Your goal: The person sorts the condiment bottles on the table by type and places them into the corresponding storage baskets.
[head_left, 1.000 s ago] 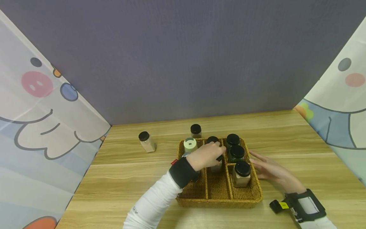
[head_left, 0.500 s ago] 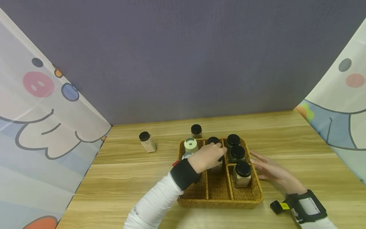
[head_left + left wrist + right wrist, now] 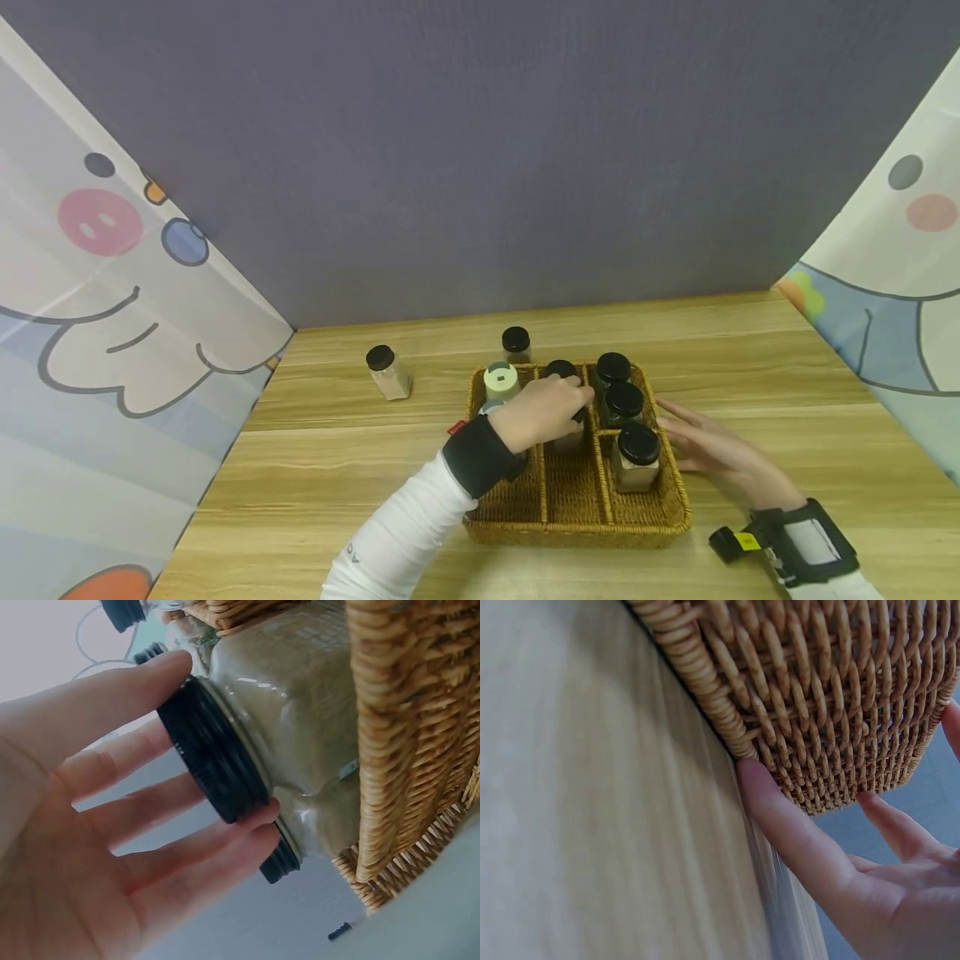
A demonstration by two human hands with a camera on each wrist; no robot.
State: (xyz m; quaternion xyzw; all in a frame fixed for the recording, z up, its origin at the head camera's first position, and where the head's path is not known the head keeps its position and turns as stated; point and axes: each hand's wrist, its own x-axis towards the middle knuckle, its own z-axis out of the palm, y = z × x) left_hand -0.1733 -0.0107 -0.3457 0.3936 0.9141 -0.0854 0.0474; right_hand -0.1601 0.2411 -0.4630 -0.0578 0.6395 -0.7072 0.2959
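My left hand [image 3: 542,410] reaches into the middle section of a divided wicker basket [image 3: 573,530]. In the left wrist view, its thumb and fingers grip the black lid of a square spice jar [image 3: 292,705] filled with tan powder. Another black-lidded jar [image 3: 560,367] stands just behind it in the same section. Against the basket's right side, my right hand [image 3: 712,454] rests with fingers extended. The right wrist view shows its fingertips on the woven wall [image 3: 817,697], the thumb low down by the tabletop.
Two dark-lidded jars [image 3: 622,402] share the basket's back right section, with a tan-filled jar [image 3: 637,457] in front. On the left side stands a pale green-lidded container [image 3: 501,380]. Outside, a jar of pale powder [image 3: 390,375] and a black-lidded jar [image 3: 516,342] stand on the wooden table [image 3: 315,467].
Almost nothing differs. My left hand keeps its grip on the jar lid, and the right hand stays against the basket; the view shifts very slightly.
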